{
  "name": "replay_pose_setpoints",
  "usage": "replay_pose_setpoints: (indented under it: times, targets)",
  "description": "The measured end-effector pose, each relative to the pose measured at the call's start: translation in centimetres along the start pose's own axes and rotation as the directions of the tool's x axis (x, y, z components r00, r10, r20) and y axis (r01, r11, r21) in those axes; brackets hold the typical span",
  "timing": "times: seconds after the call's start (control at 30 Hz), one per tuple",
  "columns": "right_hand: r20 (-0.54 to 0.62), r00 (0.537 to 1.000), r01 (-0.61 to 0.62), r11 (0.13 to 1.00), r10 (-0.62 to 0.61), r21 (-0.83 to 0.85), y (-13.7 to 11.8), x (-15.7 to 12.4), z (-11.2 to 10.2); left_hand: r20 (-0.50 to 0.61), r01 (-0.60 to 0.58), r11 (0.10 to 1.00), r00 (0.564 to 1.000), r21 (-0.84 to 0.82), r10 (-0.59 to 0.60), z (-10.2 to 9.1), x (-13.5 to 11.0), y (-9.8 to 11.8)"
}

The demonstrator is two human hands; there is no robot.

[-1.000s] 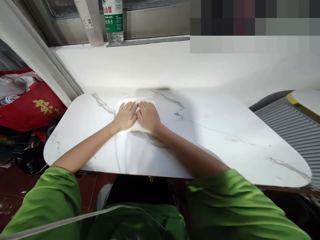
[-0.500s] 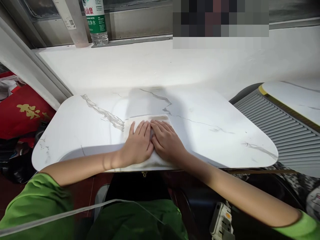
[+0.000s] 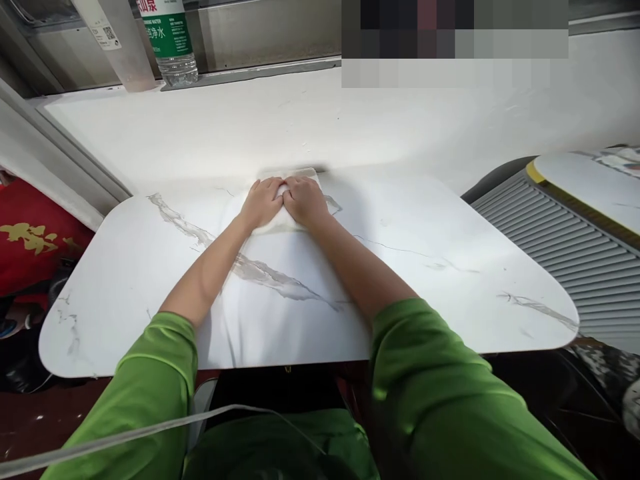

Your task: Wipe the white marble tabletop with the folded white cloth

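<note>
Squarely under two bare hands, a white cloth (image 3: 278,224) lies spread on the far part of a white table (image 3: 425,293), close to the wall (image 3: 240,133) behind; whether its far edge touches that wall, I cannot tell. The left hand (image 3: 263,202) and the right hand (image 3: 305,200) rest palm down on it, side by side, thumbs meeting or nearly so. Neither is clenched: the fingers reach forward over the cloth, slightly bent, pressing from above rather than gripping. Cloth shows beyond the fingertips and between the wrists.

Both forearms stretch across the tabletop from green sleeves (image 3: 155,373). Grey-brown veins mark the table's surface, the broadest running from the far left towards the near middle and passing under the left forearm.

Above the wall, on a ledge (image 3: 280,70) to the left, a clear bottle (image 3: 173,43) with a green-and-white label stands beside a tall translucent container (image 3: 123,53), the tops of both cut off. At the left edge sits a red bag (image 3: 30,233) with a gold design. On the right, a grey ribbed panel (image 3: 565,247) adjoins a second white tabletop (image 3: 595,180) with a yellow-trimmed edge. Nearest of all, a pale cord (image 3: 150,435) crosses before the person's green top.
</note>
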State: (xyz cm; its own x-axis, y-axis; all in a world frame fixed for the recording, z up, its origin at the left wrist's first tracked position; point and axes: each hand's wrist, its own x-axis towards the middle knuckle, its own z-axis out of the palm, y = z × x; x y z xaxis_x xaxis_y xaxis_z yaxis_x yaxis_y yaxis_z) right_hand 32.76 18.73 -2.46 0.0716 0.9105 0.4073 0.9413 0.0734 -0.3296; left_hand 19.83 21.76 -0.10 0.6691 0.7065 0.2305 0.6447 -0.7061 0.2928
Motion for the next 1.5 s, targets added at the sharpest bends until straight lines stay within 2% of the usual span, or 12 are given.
replay_pose_setpoints:
  times: [0.17,0.27,0.37,0.53,0.6,0.67,0.8,0.9,1.03,1.17,1.37,1.5]
  targets:
    - [0.005,1.000,-0.001,1.000,0.001,0.031,0.0,0.6,0.0,0.059,0.045,0.996,0.997,0.071,-0.049,-0.3,0.4,0.1]
    - [0.039,0.999,-0.009,1.000,0.008,0.018,-0.5,-0.8,-1.3,0.091,0.056,0.991,0.994,0.124,-0.068,-0.6,-0.7,1.1]
    - [0.089,0.996,-0.011,1.000,0.013,-0.023,-1.1,-3.4,-3.1,0.110,0.036,0.987,0.992,0.159,-0.054,-0.7,-2.6,3.0]
    - [0.130,0.985,0.126,0.989,-0.115,-0.080,-0.7,-10.4,-6.7,0.148,0.025,0.981,0.988,0.192,-0.054,-0.1,-7.9,9.1]
    - [0.117,0.977,0.190,0.978,-0.180,-0.085,0.2,-13.6,-8.3,0.133,0.028,0.981,0.990,0.190,-0.054,0.5,-9.9,12.0]
    - [0.072,0.978,0.200,0.975,-0.194,-0.096,1.4,-16.6,-9.9,0.145,-0.030,0.985,0.989,0.169,0.005,1.2,-11.4,14.7]
    - [0.019,0.988,0.156,0.981,-0.155,-0.114,4.4,-21.3,-12.7,0.168,-0.154,0.981,0.977,0.115,0.133,2.6,-12.2,18.9]
    - [0.003,0.997,0.074,0.990,-0.074,-0.117,6.7,-22.9,-14.0,0.178,-0.199,0.977,0.967,0.082,0.182,3.5,-11.3,21.0]
    - [-0.017,1.000,-0.006,0.995,0.004,-0.095,9.1,-22.4,-14.7,0.152,-0.227,0.973,0.964,0.050,0.217,4.8,-9.1,22.3]
    - [-0.015,0.997,-0.074,0.995,0.073,-0.073,10.9,-19.5,-14.2,0.163,-0.205,0.978,0.966,0.024,0.199,5.5,-5.9,21.9]
    - [-0.004,0.999,-0.051,0.993,0.051,-0.107,12.9,-12.2,-11.9,0.211,-0.102,0.995,0.973,0.021,0.096,6.2,1.1,18.7]
    - [0.032,0.993,-0.109,0.979,0.116,-0.173,13.7,-6.7,-10.1,0.207,-0.089,0.996,0.975,0.033,0.080,6.1,6.0,15.6]
